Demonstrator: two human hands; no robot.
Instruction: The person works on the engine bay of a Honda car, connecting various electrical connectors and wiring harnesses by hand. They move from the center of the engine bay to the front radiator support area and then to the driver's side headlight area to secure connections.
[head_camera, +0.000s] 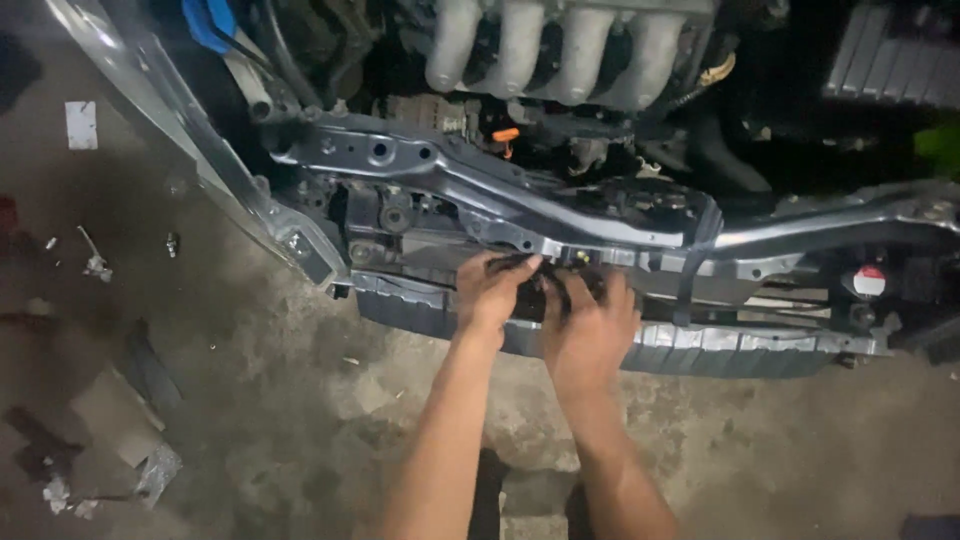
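Both hands work at the car's front crossmember (600, 225). The left hand (490, 292) and right hand (588, 325) each clench a small black part (535, 290) between them, just above the grey bumper beam (740, 350).

One view only, head-worn, looking steeply down and forward from standing height over both forearms. Faces the stripped car front (560, 225); engine bay along the top edge, concrete floor (300, 400) filling the bottom. Fairly near, arm's reach.

White rectangular label (81, 124) — stuck on floor, upper left.
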